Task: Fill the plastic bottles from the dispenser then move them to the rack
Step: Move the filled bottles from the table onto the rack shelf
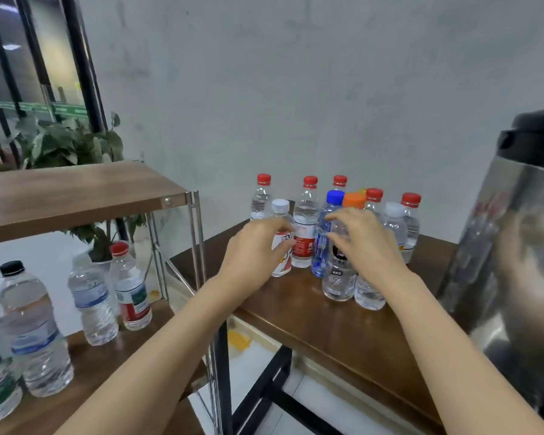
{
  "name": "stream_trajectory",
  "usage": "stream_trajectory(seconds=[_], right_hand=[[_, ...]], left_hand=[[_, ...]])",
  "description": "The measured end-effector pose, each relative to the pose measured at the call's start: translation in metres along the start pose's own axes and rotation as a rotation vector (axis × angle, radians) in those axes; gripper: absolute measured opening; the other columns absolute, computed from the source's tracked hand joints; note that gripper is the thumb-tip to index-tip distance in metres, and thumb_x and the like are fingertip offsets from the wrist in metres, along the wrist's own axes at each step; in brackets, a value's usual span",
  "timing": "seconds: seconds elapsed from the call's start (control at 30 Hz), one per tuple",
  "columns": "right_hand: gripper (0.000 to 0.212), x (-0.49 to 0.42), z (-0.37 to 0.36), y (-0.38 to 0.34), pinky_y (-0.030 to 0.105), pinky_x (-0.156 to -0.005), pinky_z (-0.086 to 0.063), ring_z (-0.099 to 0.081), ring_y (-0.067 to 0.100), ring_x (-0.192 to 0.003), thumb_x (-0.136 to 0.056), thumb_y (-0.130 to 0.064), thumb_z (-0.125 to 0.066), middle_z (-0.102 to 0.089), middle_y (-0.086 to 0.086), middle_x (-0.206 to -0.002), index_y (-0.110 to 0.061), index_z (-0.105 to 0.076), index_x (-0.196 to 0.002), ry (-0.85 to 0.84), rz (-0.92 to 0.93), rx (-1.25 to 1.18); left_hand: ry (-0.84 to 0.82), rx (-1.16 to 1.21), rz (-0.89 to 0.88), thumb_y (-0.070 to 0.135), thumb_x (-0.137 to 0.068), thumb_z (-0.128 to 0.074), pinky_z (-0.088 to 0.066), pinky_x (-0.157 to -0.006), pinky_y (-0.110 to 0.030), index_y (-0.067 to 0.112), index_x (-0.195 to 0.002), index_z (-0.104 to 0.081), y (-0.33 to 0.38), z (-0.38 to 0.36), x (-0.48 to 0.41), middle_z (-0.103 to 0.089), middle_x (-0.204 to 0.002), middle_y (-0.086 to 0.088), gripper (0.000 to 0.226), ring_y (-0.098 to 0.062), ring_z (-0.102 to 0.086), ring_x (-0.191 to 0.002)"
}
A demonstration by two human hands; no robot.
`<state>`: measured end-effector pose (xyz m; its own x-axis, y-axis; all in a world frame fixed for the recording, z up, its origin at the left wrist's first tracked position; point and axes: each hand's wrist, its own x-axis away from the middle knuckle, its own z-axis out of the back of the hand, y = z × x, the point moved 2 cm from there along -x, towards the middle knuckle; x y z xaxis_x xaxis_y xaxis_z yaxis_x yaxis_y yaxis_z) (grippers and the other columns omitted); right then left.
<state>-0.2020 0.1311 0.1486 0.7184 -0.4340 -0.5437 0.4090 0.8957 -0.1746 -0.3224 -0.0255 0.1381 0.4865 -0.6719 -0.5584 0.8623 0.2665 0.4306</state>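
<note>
At the table (pixel 327 334), left hand (pixel 252 249) and right hand (pixel 368 243) apparently grip bottles (pixel 280 211), fingers (pixel 336 216) curled.

Both forearms bare, extended forward, roughly parallel. Left hand (pixel 255 246) and right hand (pixel 366 243) side by side, backs up, fingers curled; actual grip unclear.

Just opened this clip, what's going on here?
A person reaches with both hands into a cluster of capped bottles on the brown table. The left hand curls at the white-capped bottle, the right hand at the orange-capped bottle. Whether either grip is closed is unclear. The steel dispenser stands at the right. Several water bottles already sit on the rack at the left.
</note>
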Motion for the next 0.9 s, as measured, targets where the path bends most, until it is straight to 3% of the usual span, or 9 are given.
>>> stream_trajectory(seconds=[0.1, 0.23, 0.4, 0.5, 0.63, 0.83, 0.9], right_hand=[[0.037, -0.011, 0.001, 0.023, 0.037, -0.087, -0.045, -0.036, 0.022, -0.13, -0.095, -0.02, -0.062, -0.054, -0.001, -0.138, -0.018, -0.058, -0.131, 0.08, -0.032, 0.071], [0.046, -0.017, -0.002, 0.049, 0.043, -0.092, -0.043, -0.036, 0.031, -0.121, -0.08, -0.008, -0.075, -0.054, 0.009, -0.133, -0.015, -0.062, -0.124, 0.265, -0.072, 0.15], [0.076, -0.013, -0.004, 0.066, 0.052, -0.098, -0.041, -0.034, 0.038, -0.129, -0.085, -0.028, -0.074, -0.034, 0.012, -0.149, -0.021, -0.032, -0.148, 0.206, -0.322, 0.215], [0.084, -0.009, -0.008, 0.071, 0.049, -0.095, -0.045, -0.038, 0.038, -0.128, -0.088, -0.035, -0.071, -0.033, 0.014, -0.147, -0.02, -0.019, -0.152, 0.147, -0.414, 0.137], [0.084, -0.004, -0.016, 0.077, 0.047, -0.088, -0.048, -0.039, 0.039, -0.129, -0.088, -0.033, -0.072, -0.039, 0.014, -0.144, -0.024, -0.018, -0.151, 0.07, -0.427, 0.049], [0.09, 0.01, -0.021, 0.077, 0.036, -0.087, -0.043, -0.051, 0.035, -0.119, -0.082, -0.016, -0.079, -0.036, 0.012, -0.14, -0.025, -0.023, -0.151, 0.151, -0.332, -0.217], [0.087, 0.014, -0.019, 0.073, 0.032, -0.084, -0.042, -0.055, 0.032, -0.114, -0.083, -0.014, -0.078, -0.036, 0.01, -0.139, -0.026, -0.024, -0.151, 0.158, -0.319, -0.253]], left_hand=[[-0.058, 0.031, -0.075, 0.029, -0.094, -0.064, -0.051, -0.088, -0.037, 0.023, -0.125, -0.061, 0.014, -0.029, -0.036, -0.065, -0.123, 0.005, 0.031, -0.015, -0.06, -0.11], [-0.115, 0.061, -0.19, 0.026, -0.088, -0.071, -0.048, -0.096, -0.047, 0.024, -0.143, -0.044, 0.035, -0.067, -0.079, -0.054, -0.136, -0.004, 0.061, -0.025, -0.051, -0.122], [-0.166, 0.032, -0.266, 0.025, -0.081, -0.078, -0.047, -0.095, -0.049, 0.024, -0.15, -0.028, 0.055, -0.094, -0.106, -0.043, -0.143, -0.008, 0.085, -0.03, -0.044, -0.128], [-0.167, 0.048, -0.254, 0.028, -0.078, -0.082, -0.047, -0.096, -0.048, 0.019, -0.147, -0.032, 0.054, -0.102, -0.112, -0.042, -0.143, -0.009, 0.086, -0.03, -0.044, -0.127], [-0.157, 0.119, -0.223, 0.028, -0.072, -0.086, -0.045, -0.1, -0.047, 0.016, -0.142, -0.04, 0.047, -0.112, -0.11, -0.04, -0.14, -0.007, 0.085, -0.029, -0.043, -0.124], [-0.156, 0.228, -0.147, 0.02, -0.067, -0.089, -0.046, -0.098, -0.05, 0.044, -0.139, -0.018, 0.042, -0.124, -0.091, -0.047, -0.132, -0.013, 0.104, -0.034, -0.048, -0.118], [-0.156, 0.274, -0.147, 0.017, -0.069, -0.088, -0.047, -0.096, -0.041, 0.043, -0.141, -0.019, 0.043, -0.124, -0.086, -0.049, -0.133, -0.011, 0.103, -0.03, -0.052, -0.117]])
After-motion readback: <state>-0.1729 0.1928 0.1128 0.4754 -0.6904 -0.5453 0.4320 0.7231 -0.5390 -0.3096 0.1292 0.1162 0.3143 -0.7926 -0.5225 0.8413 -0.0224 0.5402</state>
